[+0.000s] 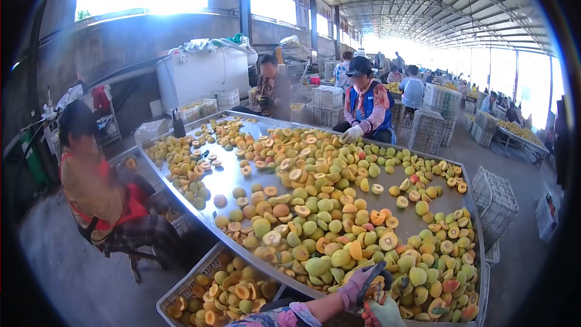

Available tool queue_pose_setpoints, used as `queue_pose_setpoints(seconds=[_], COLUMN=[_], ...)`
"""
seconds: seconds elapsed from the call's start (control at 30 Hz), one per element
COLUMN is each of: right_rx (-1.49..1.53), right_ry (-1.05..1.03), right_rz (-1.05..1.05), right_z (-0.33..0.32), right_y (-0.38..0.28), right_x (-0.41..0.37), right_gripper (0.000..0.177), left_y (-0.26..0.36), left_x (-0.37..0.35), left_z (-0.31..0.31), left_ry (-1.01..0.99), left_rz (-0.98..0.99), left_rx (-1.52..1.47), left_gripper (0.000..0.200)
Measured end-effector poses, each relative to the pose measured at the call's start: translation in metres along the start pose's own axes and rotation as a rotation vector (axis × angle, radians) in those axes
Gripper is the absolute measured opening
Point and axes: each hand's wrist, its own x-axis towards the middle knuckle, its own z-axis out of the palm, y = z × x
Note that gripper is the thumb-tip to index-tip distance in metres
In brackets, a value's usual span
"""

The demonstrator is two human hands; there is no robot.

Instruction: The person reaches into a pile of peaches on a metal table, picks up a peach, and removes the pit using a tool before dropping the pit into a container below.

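My left hand, in a purple glove with dark fingers, is at the near edge of a metal table. Its fingers curl around an orange apricot piece, partly hidden. Just below it, my right hand wears a pale green glove and is closed; something reddish shows at its fingers, too small to name. The hands nearly touch. Around and beyond them lie many whole apricots and cut apricot halves, green, yellow and orange.
A crate of apricot halves stands below the table at my left. One person sits on the left side; two others sit across. White crates are stacked at the right. More people work at tables farther back.
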Motion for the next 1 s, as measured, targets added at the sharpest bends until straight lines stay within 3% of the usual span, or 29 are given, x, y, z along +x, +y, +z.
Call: queue_pose_setpoints(seconds=[0.03,0.1,0.17,0.23,0.27,0.37,0.47,0.57,0.6,0.67,0.7,0.77,0.8,0.87,1.0], right_rx=[0.02,-0.07,-0.16,0.091,0.22,0.277,0.038,0.109,0.119,0.62,0.625,0.371,0.375,0.056,0.042], right_ry=[-0.022,0.028,0.076,-0.045,-0.051,-0.15,-0.048,-0.047,-0.039,-0.412,-0.411,-0.194,-0.194,-0.019,-0.019], right_rz=[-0.027,-0.074,-0.117,0.023,0.189,0.228,0.08,0.168,0.162,0.403,0.392,0.248,0.245,0.042,0.077], right_z=[0.002,0.009,0.008,0.008,0.004,-0.001,0.008,0.01,0.001,-0.025,-0.022,-0.006,0.0,0.008,0.008], right_y=[0.0,0.007,0.007,0.0,-0.008,-0.007,-0.001,-0.013,-0.006,0.015,0.012,0.001,-0.003,-0.007,-0.012], right_x=[0.001,0.004,0.006,0.002,0.001,0.002,-0.001,-0.009,-0.002,0.017,0.014,0.002,-0.002,-0.011,-0.013], right_gripper=[0.017,0.017,0.016,0.017,0.017,0.016,0.012,0.009,0.009,0.008,0.008,0.006,0.006,0.01,0.014], left_y=[0.008,0.029,0.049,0.053,0.056,0.067,0.073,0.082,0.077,0.071,0.06,0.035,0.042,0.057,0.041], left_x=[0.002,0.004,0.002,-0.003,-0.005,-0.006,-0.003,-0.005,-0.008,-0.013,-0.01,-0.001,-0.001,-0.005,0.001], left_z=[-0.001,0.005,0.014,0.011,0.011,0.009,0.0,0.003,0.009,0.017,0.018,0.017,0.018,0.019,-0.004], left_ry=[0.001,0.147,0.256,0.171,0.174,0.19,0.099,0.122,0.162,0.197,0.188,0.26,0.256,0.211,0.012], left_rz=[0.008,-0.375,-0.348,-0.244,-0.247,-0.286,-0.322,-0.472,-0.347,-0.134,-0.133,-0.059,-0.059,-0.338,-0.484], left_rx=[-0.002,-0.753,-0.671,-0.451,-0.454,-0.554,-0.487,-0.291,-0.353,-0.409,-0.402,-0.159,-0.155,-0.637,-0.672], left_gripper=[0.041,0.028,0.031,0.036,0.036,0.041,0.04,0.038,0.036,0.034,0.034,0.033,0.033,0.029,0.027])
